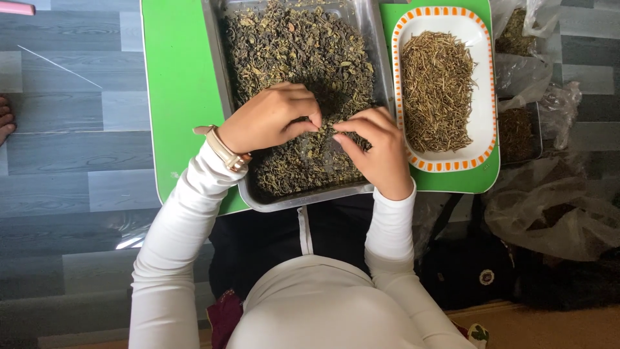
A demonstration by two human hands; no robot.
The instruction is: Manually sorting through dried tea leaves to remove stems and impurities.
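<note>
A metal tray [218,77] full of dried dark-green leaves [290,45] sits on a green table [177,77]. My left hand [271,118] rests on the leaves in the tray's middle, fingers pinched together on bits of leaf. My right hand [378,150] is just to its right, fingertips pinched toward the left hand's fingertips, over the leaves. A watch with a pale strap [223,150] is on my left wrist. To the right of the tray stands a white rectangular dish with an orange-checked rim [485,97], holding a heap of pale dried stems [438,87].
Clear plastic bags [549,207] with more dried plant matter lie at the right, beside the table. A dark bag [465,271] sits on the floor below them. The floor is grey planks [71,161]; another person's toes [5,119] show at the left edge.
</note>
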